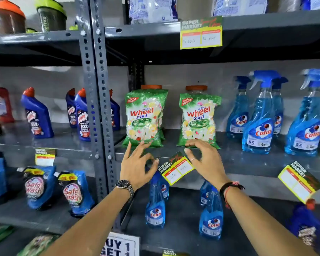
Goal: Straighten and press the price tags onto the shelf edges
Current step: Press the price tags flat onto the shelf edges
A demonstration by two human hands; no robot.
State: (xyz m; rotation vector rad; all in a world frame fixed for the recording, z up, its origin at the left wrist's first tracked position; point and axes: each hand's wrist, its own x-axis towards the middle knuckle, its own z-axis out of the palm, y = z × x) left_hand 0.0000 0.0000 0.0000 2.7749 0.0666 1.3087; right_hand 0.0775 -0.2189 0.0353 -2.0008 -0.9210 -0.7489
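Both hands reach to a tilted price tag [175,168] on the middle shelf edge [248,163]: the left hand [137,166] spread just left of it, the right hand [203,160] touching its right side. Two Wheel detergent bags [145,117] stand just beyond; another crooked tag [299,181] hangs far right.

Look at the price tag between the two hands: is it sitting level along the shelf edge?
No, the price tag is tilted, its right end raised, between the left hand and right hand.

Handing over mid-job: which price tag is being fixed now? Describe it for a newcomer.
Find the two green Wheel packets on the middle shelf. On the shelf edge below them hangs a tilted price tag, between both hands. Unlike the other crooked tag farther right, nobody is reaching for that one.
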